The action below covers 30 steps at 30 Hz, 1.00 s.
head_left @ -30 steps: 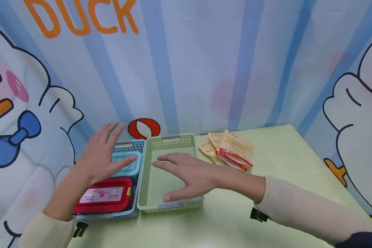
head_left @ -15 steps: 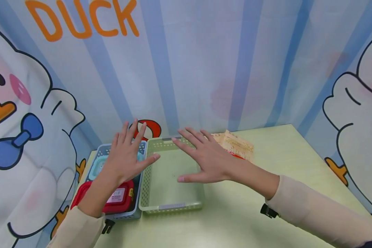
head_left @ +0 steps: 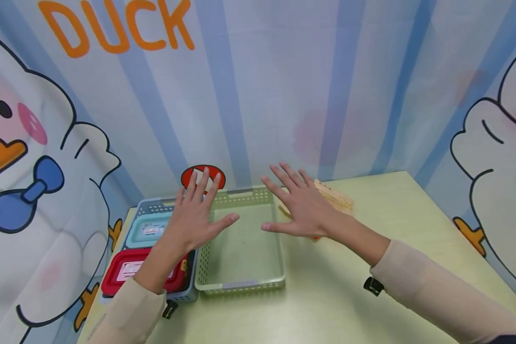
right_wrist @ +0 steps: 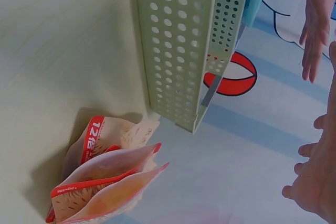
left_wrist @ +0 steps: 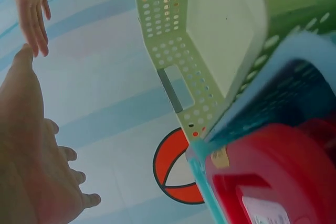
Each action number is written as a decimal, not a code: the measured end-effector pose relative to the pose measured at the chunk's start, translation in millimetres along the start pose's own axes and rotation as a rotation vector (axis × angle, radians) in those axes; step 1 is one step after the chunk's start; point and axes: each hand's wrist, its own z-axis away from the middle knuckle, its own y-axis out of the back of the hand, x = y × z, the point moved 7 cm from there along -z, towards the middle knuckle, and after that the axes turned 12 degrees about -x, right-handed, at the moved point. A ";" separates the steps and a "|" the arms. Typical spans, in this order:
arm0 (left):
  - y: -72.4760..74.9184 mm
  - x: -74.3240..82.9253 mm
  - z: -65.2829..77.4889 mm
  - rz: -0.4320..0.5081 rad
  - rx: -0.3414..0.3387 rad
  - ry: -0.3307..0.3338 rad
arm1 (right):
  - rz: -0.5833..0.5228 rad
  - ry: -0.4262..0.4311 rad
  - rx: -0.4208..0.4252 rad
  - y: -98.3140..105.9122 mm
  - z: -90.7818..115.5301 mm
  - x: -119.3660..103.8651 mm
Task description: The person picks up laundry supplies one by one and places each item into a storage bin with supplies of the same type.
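My left hand (head_left: 193,217) hovers with fingers spread over the seam between a blue basket (head_left: 155,204) and a pale green basket (head_left: 241,285). It holds nothing. My right hand (head_left: 303,203) is likewise spread and bare, above the green basket's right side, hiding part of several tan food pouches (head_left: 337,198). In the right wrist view these pouches (right_wrist: 110,177) stand on the table with red strips showing. A light blue lidded box (head_left: 148,230) and a red lidded box (head_left: 126,267) sit inside the blue basket, the red one partly behind my left forearm.
The two baskets stand side by side on a light green table (head_left: 395,229). A curtain (head_left: 275,95) printed with ducks and blue stripes rises behind and at both sides. Nothing shows inside the green basket.
Both hands have moved right and away from me, with fingers spreading wider. The left has uncovered the light blue box; the right now overlaps the pouches.
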 end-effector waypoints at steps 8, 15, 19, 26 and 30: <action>-5.7 13.3 -5.4 0.020 -0.006 -0.016 | -0.020 -0.005 0.031 -4.2 2.8 6.2; -6.6 17.0 -5.6 0.021 -0.007 -0.028 | -0.039 -0.013 0.043 -3.9 4.8 7.4; -9.6 18.8 -7.3 0.041 -0.029 -0.016 | -0.060 -0.016 0.033 -4.5 6.1 9.3; -13.0 30.6 -16.6 0.039 -0.005 -0.024 | -0.107 -0.012 0.026 -4.4 4.9 19.8; -11.0 43.2 -24.6 0.090 0.015 -0.066 | -0.213 -0.009 0.014 -1.9 5.7 30.2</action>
